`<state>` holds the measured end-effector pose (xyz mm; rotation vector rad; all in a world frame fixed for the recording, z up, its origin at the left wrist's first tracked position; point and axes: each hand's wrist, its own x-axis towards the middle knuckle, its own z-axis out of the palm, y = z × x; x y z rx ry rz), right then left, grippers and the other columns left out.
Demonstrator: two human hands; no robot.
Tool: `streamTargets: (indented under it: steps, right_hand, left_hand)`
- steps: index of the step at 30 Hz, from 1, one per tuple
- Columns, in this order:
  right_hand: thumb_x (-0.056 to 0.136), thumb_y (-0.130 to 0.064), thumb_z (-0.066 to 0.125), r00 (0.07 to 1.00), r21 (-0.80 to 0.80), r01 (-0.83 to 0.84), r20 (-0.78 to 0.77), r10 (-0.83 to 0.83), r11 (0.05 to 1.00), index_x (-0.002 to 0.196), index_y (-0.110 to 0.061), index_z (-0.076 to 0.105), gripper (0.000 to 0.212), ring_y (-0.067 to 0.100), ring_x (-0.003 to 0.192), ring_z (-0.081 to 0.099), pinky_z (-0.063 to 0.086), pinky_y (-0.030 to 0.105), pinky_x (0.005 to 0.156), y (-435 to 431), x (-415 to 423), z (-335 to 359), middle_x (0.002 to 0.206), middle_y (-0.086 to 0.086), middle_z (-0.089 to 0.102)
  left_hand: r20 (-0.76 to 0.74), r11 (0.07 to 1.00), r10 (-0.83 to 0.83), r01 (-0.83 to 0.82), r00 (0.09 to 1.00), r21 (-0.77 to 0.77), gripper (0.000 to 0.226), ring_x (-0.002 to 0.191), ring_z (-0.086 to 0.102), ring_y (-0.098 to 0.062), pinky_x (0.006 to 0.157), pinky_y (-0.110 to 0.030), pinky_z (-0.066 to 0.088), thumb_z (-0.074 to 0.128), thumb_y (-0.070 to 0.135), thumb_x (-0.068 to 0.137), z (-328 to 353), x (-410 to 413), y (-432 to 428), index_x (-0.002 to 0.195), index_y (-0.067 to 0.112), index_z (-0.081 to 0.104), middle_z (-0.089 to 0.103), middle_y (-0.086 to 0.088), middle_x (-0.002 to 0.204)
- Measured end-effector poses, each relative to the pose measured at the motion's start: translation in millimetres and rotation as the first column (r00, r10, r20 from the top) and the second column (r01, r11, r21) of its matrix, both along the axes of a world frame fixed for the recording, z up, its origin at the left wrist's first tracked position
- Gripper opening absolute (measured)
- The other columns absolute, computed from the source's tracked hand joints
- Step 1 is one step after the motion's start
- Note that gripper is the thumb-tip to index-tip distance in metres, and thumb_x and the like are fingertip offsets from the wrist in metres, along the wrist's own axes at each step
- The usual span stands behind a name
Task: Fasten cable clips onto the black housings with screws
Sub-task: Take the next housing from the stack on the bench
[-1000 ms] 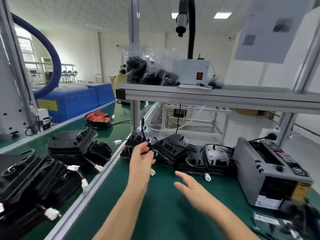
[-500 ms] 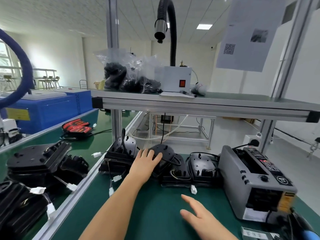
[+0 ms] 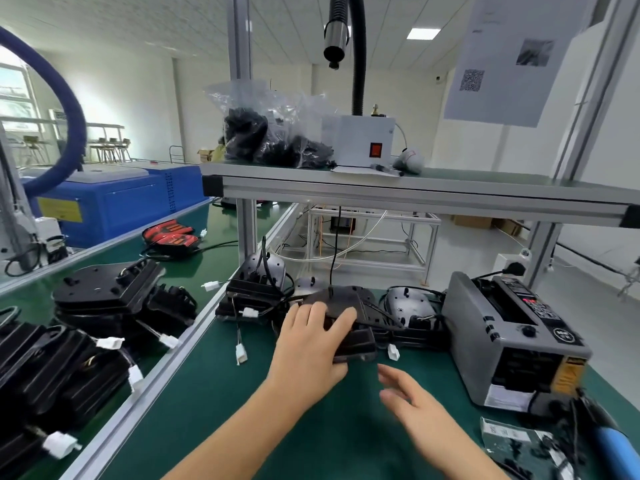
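Housings [image 3: 346,297] line the table [image 3: 329,445] — dispenser [image 3: 512,341] right, shelf [image 3: 415,192] above.

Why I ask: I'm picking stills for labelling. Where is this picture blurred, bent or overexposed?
Head view: the right hand is smeared by motion blur, while the left hand gripping the black housing looks sharper. Head view: the window at far left is blown out to white. Head view: the wide lens bows the shelf edge and leans the right frame post outward.
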<state>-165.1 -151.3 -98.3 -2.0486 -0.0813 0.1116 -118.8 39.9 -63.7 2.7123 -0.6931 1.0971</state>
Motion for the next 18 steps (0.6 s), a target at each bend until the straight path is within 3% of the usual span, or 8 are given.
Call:
streamTargets:
  steps: [3, 7, 11, 14, 18]
  right_hand:
    - [0.099, -0.015, 0.046, 0.992, 0.154, 0.108, -0.079, -0.097, 0.982, 0.116, -0.035, 0.056, 0.028, -0.002, 0.109, 0.055, 0.048, 0.026, 0.088, -6.5, -14.6, 1.2, 0.115, -0.018, 0.062]
    - [0.100, -0.026, 0.043, 0.952, 0.341, 0.262, -0.244, -0.184, 0.903, 0.106, -0.019, 0.064, 0.023, 0.016, 0.097, 0.065, 0.052, 0.032, 0.074, -8.7, -32.7, 2.6, 0.099, 0.000, 0.073]
    - [0.095, -0.040, 0.052, 0.926, 0.361, 0.325, -0.310, -0.216, 0.874, 0.100, -0.015, 0.065, 0.029, 0.019, 0.071, 0.067, 0.052, 0.027, 0.057, -5.3, -47.8, -2.0, 0.082, 0.008, 0.075]
    - [0.090, -0.035, 0.062, 0.908, 0.365, 0.360, -0.348, -0.233, 0.859, 0.096, -0.010, 0.063, 0.025, 0.016, 0.058, 0.063, 0.048, 0.023, 0.050, -1.5, -54.2, -7.0, 0.069, 0.007, 0.071]
    - [0.090, -0.018, 0.064, 0.882, 0.382, 0.406, -0.401, -0.246, 0.830, 0.087, -0.008, 0.059, 0.011, 0.014, 0.047, 0.056, 0.047, 0.021, 0.044, -0.3, -57.7, -13.3, 0.055, 0.006, 0.062]
  left_hand:
    - [-0.057, 1.000, 0.012, -0.012, 0.998, 0.007, 0.078, 0.085, 0.058, -0.026, 0.093, -0.048, 0.049, 0.074, 0.037, 0.045, -21.1, -44.4, 5.6, 0.119, 0.026, 0.053, 0.055, -0.004, 0.091]
    - [-0.130, 1.000, 0.024, -0.023, 0.991, 0.010, 0.078, 0.082, 0.060, -0.024, 0.092, -0.050, 0.050, 0.071, 0.040, 0.041, -49.7, -88.4, 6.2, 0.117, 0.029, 0.054, 0.057, -0.003, 0.089]
    - [-0.156, 1.000, -0.011, 0.013, 0.988, 0.013, 0.078, 0.080, 0.061, -0.025, 0.092, -0.052, 0.049, 0.070, 0.035, 0.036, -64.6, -110.7, 1.0, 0.113, 0.031, 0.056, 0.058, -0.004, 0.085]
    - [-0.192, 0.997, -0.056, 0.065, 0.980, 0.041, 0.077, 0.080, 0.061, -0.024, 0.095, -0.050, 0.048, 0.071, 0.037, 0.036, -66.7, -114.9, -1.0, 0.111, 0.032, 0.059, 0.058, -0.003, 0.085]
    - [-0.281, 0.986, -0.124, 0.150, 0.952, 0.074, 0.082, 0.079, 0.061, -0.019, 0.087, -0.039, 0.054, 0.069, 0.066, 0.037, -65.8, -119.2, -1.4, 0.112, 0.034, 0.060, 0.058, 0.002, 0.083]
